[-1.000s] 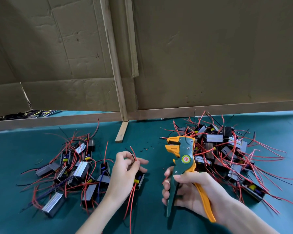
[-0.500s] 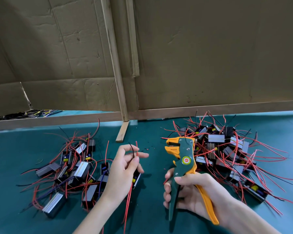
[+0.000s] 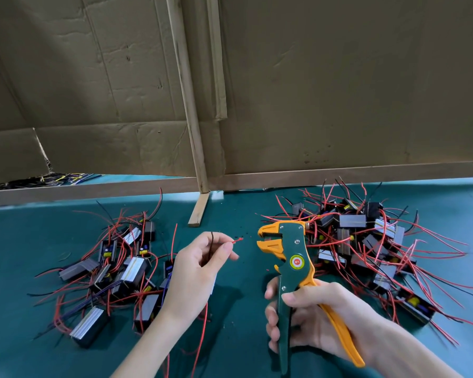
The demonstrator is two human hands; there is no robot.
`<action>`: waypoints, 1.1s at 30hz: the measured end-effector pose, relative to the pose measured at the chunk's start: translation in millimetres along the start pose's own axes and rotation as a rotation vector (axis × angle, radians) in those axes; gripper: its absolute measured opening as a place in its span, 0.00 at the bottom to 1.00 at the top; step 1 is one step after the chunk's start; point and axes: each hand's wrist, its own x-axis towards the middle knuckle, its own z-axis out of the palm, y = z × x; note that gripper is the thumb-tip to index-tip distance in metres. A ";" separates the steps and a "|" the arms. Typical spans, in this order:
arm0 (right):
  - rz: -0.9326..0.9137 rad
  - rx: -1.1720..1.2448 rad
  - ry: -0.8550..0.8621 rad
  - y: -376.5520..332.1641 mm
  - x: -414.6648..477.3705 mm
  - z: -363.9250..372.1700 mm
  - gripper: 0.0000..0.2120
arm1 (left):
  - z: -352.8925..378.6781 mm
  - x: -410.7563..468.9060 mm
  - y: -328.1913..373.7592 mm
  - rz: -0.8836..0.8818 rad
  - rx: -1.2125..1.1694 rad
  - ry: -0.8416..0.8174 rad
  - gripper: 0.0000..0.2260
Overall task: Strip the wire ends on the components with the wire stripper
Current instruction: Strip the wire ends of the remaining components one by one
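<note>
Head: wire stripper [image 3: 293,264] upright, jaws leftward.

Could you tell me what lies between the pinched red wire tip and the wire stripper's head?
Head view: only teal table mat with dark specks lies between red wire tip and green-orange wire stripper.

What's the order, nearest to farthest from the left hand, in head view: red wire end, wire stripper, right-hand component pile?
1. Red wire end: pinched in the left hand.
2. Wire stripper: to its right.
3. Right-hand component pile: beyond the stripper.
</note>
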 end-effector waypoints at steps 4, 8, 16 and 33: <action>0.005 -0.090 -0.069 1.6 0.2 0.9 0.12 | 0.7 -0.7 0.4 0.006 -0.017 -0.014 0.04; -0.023 -0.188 -0.098 4.8 0.4 -2.0 0.11 | 2.1 -2.2 3.2 0.029 -0.037 -0.034 0.03; -0.065 -0.279 -0.078 5.3 -0.1 -2.4 0.11 | 2.5 -2.9 10.0 0.044 -0.073 -0.088 0.03; -0.086 -0.360 -0.025 5.7 -1.6 1.2 0.06 | -7.6 -1.4 18.8 0.077 -0.021 -0.163 0.05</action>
